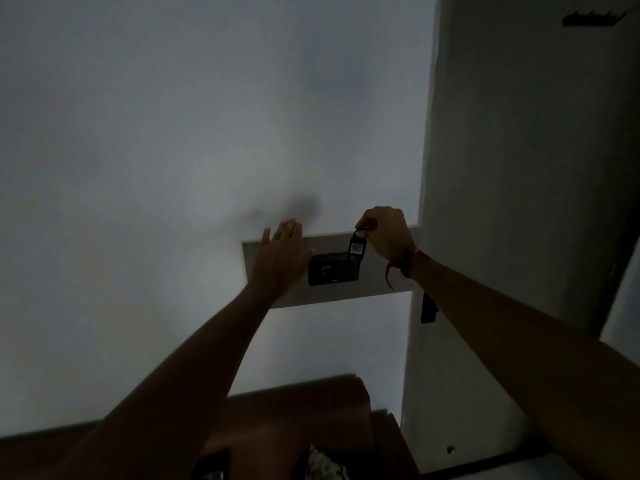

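Observation:
The room is dim. A pale rectangular panel is fixed to the white wall, with a dark control box and its round knob mounted on it. My left hand lies flat with straight fingers against the panel's left part, just left of the box. My right hand is raised at the panel's upper edge and pinches the loop of a small black tag that hangs down over the box's upper right corner. A red thread is tied round my right wrist.
A wall corner runs down right of the panel, with a dark switch plate on the side wall. Brown wooden furniture stands below. A dark hook rack hangs at top right.

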Motion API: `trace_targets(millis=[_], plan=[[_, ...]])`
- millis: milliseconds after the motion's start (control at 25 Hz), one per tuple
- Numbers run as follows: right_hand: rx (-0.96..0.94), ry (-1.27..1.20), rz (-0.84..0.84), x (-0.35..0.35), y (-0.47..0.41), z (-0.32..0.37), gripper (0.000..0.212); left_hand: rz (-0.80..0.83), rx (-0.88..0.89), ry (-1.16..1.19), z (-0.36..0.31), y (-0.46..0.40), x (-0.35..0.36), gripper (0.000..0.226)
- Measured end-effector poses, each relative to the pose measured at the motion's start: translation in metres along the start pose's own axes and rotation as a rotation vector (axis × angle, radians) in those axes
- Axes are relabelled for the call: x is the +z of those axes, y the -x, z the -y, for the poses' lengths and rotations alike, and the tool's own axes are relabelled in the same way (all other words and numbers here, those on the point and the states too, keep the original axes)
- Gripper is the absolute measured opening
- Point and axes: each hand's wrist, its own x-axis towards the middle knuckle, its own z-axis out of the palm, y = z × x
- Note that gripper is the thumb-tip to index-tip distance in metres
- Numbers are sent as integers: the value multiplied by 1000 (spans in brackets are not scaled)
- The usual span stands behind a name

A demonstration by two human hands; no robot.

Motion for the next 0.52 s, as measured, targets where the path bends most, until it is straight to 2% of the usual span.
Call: trace_targets(millis=[200,520], plan=[[-33,-50,102,29,-43,-58,9,10,-92,-36,-3,-31,33,69],[-158,-63,166,74,-80,-114,7,69,-170,-121,-13,-62,96,72]])
